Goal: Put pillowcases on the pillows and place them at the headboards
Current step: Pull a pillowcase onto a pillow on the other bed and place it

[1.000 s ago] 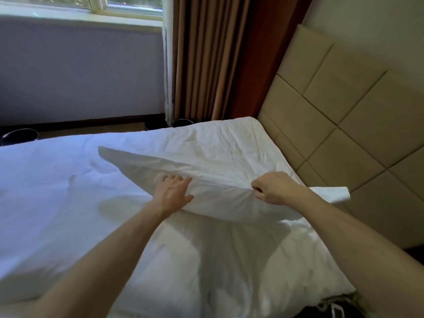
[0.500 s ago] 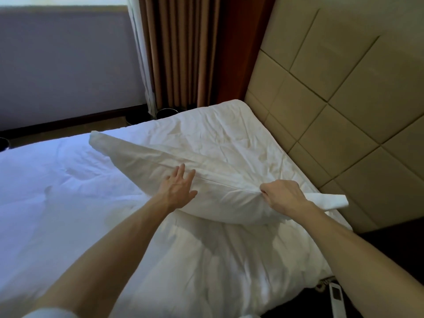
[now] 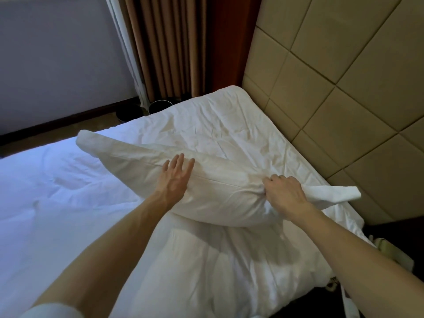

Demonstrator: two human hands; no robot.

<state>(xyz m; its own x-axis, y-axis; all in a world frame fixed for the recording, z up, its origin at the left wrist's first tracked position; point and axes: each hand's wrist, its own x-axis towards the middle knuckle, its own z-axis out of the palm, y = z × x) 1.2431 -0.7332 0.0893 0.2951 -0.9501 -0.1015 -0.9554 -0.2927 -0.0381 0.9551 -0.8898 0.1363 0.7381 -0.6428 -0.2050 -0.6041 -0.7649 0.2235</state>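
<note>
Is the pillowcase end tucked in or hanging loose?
Loose: a flap of the pillowcase sticks out past the right hand, which grips bunched cloth; the left hand lies flat on it.

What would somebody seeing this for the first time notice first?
A plump white pillow fills the middle, over the bed, with the left hand flat on it and the right hand gripping the pillowcase by its loose end. To the right stands a tan padded headboard, and brown curtains hang behind.
</note>
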